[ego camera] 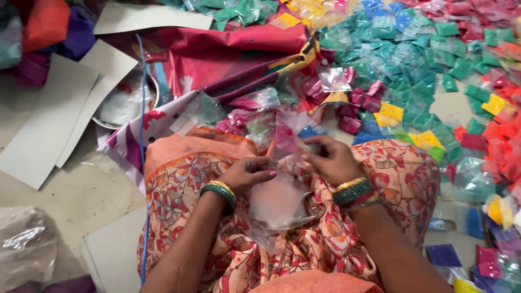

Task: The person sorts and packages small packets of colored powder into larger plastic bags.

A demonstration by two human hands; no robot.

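My left hand [247, 173] and my right hand [328, 160] meet over my lap, both pinching the mouth of a clear plastic bag [279, 203] that lies on the orange patterned cloth [184, 184] covering my knees. A pink powder sachet [285, 135] stands between my fingertips at the bag's opening. Green and gold bangles circle both wrists. Just beyond my hands lies a small heap of pink and clear sachets [255, 116].
Many small packets of coloured powder [412, 65], green, blue, red and yellow, cover the floor to the right and far side. Grey cardboard sheets [49, 119] lie at left beside a steel bowl [127, 103]. A blue cord [142, 163] runs down the floor. A crumpled clear bag [24, 244] sits bottom left.
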